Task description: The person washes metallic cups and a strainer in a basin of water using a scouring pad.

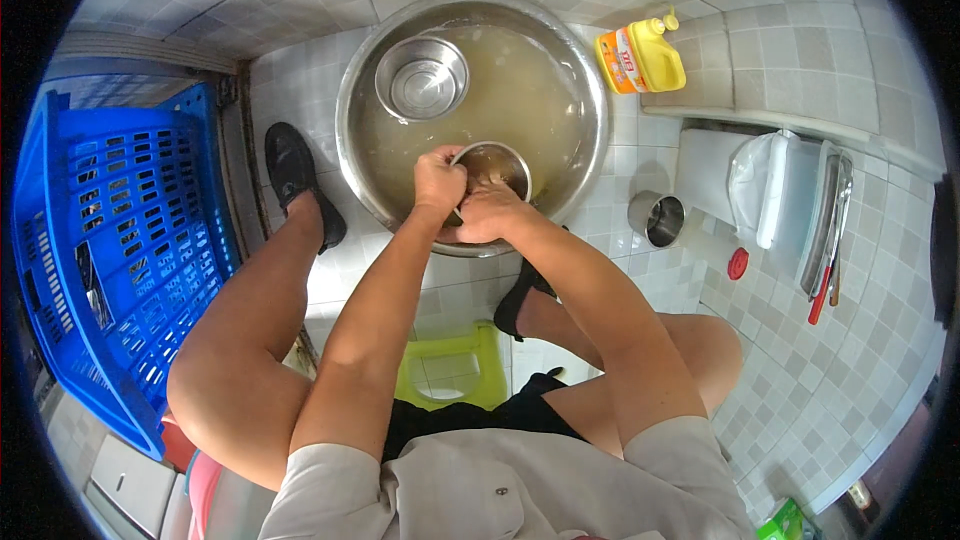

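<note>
A round metal bowl is tilted at the near side of a large steel basin of cloudy water. My left hand is closed on its left rim. Over the near rim lies my right hand, with its fingers inside the bowl and the thumb side outside, closed on the wall. The fingertips are largely hidden, and whether they also hold a cloth or sponge does not show. Farther back in the same basin, a second metal bowl sits in the water at the left.
A yellow pump bottle stands behind the basin's right side. A metal cup and a red lid are at the right, near trays and red-handled utensils. A blue crate fills the left; a green stool is between my legs.
</note>
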Motion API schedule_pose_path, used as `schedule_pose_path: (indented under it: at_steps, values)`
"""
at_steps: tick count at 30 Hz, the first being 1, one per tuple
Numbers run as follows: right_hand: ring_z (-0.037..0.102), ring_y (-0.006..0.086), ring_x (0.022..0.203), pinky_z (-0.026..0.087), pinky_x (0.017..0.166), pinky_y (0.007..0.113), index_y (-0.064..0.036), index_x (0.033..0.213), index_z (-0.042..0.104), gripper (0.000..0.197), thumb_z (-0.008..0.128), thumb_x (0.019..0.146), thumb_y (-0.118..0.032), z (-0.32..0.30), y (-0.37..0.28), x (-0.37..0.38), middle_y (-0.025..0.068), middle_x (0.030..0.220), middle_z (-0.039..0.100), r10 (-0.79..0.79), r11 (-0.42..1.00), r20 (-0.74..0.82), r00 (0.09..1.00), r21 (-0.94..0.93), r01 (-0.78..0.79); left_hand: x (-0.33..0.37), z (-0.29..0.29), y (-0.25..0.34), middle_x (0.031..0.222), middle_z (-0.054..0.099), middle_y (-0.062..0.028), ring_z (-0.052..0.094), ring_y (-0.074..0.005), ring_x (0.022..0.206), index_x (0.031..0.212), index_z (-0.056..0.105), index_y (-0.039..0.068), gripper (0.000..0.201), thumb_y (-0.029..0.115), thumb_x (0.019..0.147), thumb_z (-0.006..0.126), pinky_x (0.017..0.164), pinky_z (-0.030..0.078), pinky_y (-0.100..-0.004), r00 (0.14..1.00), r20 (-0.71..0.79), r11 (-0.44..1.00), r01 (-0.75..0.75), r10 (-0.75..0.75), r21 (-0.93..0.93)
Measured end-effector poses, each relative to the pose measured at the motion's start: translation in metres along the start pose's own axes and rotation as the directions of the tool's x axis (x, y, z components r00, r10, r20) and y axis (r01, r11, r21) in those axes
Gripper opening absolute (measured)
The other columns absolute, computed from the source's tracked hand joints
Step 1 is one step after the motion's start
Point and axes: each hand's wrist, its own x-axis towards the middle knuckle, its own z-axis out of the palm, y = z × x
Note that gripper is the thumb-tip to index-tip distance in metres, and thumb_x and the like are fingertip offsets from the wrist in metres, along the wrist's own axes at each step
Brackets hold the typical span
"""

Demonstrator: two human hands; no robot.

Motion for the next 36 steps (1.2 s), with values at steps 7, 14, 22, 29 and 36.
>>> schedule_pose_path:
  at_steps: [7,14,22,29,36]
  values:
    - [0.029,0.0326,0.149,0.013,0.12,0.048,0.0038,0.139,0.055,0.099,0.037,0.086,-0.078,0.005,-0.007,-0.005,0.0245,0.152,0.042,0.191,0.972,0.174,0.966,-0.168,-0.162,-0.007,-0.006,0.005,0.087,0.075,-0.0165,0.07,-0.0177,0.076,0.097,0.073,-0.004,0.026,-0.005,0.076,0.058,0.074,0.055,-0.0309,0.991,0.015,0.974,-0.132,0.131,0.184]
    - [0.052,0.0367,0.13,0.038,0.112,0.041,0.0096,0.136,0.051,0.093,0.048,0.086,-0.068,-0.012,-0.014,0.003,0.0289,0.14,0.053,0.007,0.884,0.361,0.932,0.434,-0.175,-0.006,-0.019,-0.004,0.088,0.075,-0.0181,0.072,-0.0195,0.077,0.098,0.074,-0.003,0.026,-0.006,0.077,0.059,0.074,0.056,-0.0314,0.997,-0.039,0.994,-0.069,0.072,0.082]
    - [0.043,0.0378,0.138,0.031,0.116,0.044,0.011,0.135,0.052,0.098,0.052,0.082,-0.071,-0.008,-0.022,0.002,0.0292,0.148,0.044,-0.055,0.942,-0.099,0.994,0.324,0.085,0.001,-0.022,-0.013,0.089,0.075,-0.0102,0.067,-0.0125,0.078,0.098,0.073,-0.004,0.026,-0.009,0.078,0.058,0.074,0.054,-0.0271,0.998,0.051,0.998,-0.02,0.023,-0.057]
    - [0.025,0.0341,0.15,0.009,0.122,0.047,0.003,0.14,0.053,0.106,0.04,0.081,-0.084,-0.03,-0.021,-0.002,0.0214,0.155,0.039,0.181,0.978,0.308,0.934,-0.157,-0.138,-0.001,-0.019,-0.009,0.086,0.075,-0.0116,0.068,-0.0139,0.075,0.097,0.074,-0.004,0.026,-0.008,0.077,0.058,0.074,0.054,-0.028,0.997,0.014,0.997,-0.078,0.077,0.011]
    - [0.057,0.0387,0.122,0.045,0.101,0.04,0.0061,0.128,0.062,0.098,0.043,0.083,-0.08,-0.023,-0.024,-0.001,0.0275,0.138,0.056,0.094,0.955,0.335,0.937,0.235,-0.18,-0.004,-0.026,-0.01,0.083,0.075,-0.0125,0.069,-0.0145,0.074,0.095,0.075,-0.003,0.025,-0.007,0.076,0.059,0.072,0.055,-0.0291,0.996,-0.077,0.999,-0.045,0.044,-0.016]
